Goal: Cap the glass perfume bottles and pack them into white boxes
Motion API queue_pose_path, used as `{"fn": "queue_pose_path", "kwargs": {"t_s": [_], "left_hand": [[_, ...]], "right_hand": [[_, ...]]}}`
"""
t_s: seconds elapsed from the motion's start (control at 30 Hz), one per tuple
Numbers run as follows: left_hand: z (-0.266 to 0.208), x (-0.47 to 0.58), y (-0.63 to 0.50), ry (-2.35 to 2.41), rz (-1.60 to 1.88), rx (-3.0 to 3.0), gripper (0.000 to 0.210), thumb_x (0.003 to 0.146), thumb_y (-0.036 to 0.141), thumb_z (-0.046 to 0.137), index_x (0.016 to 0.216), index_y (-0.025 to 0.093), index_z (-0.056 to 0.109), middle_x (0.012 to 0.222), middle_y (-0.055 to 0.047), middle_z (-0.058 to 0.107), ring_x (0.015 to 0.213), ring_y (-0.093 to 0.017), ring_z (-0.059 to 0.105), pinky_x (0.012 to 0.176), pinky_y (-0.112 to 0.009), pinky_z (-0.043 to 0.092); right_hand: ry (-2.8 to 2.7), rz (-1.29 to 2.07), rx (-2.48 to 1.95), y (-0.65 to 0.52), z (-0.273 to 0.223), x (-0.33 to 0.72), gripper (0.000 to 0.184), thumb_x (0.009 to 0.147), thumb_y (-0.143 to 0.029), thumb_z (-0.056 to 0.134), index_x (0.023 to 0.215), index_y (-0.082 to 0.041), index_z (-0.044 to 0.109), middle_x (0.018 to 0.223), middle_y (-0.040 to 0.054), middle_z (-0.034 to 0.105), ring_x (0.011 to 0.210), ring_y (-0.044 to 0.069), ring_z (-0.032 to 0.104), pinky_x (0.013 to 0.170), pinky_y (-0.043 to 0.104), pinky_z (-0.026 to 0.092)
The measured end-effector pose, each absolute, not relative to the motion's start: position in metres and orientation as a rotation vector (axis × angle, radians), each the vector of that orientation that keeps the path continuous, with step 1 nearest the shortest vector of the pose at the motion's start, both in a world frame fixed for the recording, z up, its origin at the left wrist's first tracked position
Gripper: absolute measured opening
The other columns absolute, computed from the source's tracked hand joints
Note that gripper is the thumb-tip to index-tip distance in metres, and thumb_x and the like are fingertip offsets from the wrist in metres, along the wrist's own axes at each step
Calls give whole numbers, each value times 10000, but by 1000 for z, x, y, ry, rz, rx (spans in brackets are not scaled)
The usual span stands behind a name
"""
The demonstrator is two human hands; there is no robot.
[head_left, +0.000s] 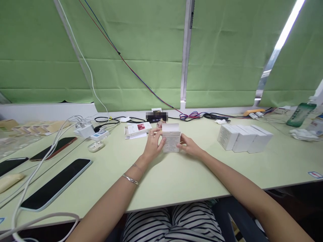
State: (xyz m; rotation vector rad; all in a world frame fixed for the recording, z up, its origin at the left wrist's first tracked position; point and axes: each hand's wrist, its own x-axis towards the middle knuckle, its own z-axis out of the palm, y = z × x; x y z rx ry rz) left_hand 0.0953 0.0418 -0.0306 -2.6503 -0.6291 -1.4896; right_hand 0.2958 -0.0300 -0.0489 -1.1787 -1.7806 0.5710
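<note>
A small white box [172,143] with fine print on its front stands upright on the table between my hands. Its top flap is raised at the back. My left hand [152,144] grips the box's left side, thumb on the front edge. On the right side, my right hand [188,146] holds it with thumb and fingers. What is inside the box cannot be seen. Behind and left of it lies a flat white box with a red picture [138,128].
Several closed white boxes [244,138] stand in a row on the right. A green bottle [300,114] is farther right. Phones [57,185], white cables, an earphone case [96,146] and a power strip [99,135] occupy the left. A timer display [156,119] stands at the back.
</note>
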Motion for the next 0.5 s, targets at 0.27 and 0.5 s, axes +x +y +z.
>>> {"fn": "queue_pose_path", "kwargs": {"t_s": [0.27,0.5], "left_hand": [[-32,98,44,-440,-1682,-2632,355,826,210,494,1111,217,282,1100,-96,440,1054,-203,441,844,-395,422],[-27,96,39,-584,-1447,-2715,213,845,210,450,1058,197,435,1046,-89,446,1032,-218,444,867,-409,412]], "right_hand": [[-1572,309,-1055,-26,-53,294,487,791,-408,539,1151,-238,259,1080,104,515,878,167,585,805,392,493],[-1592,244,-1028,-29,-49,289,344,815,-369,514,1083,-252,333,1058,76,520,885,164,587,785,371,513]]}}
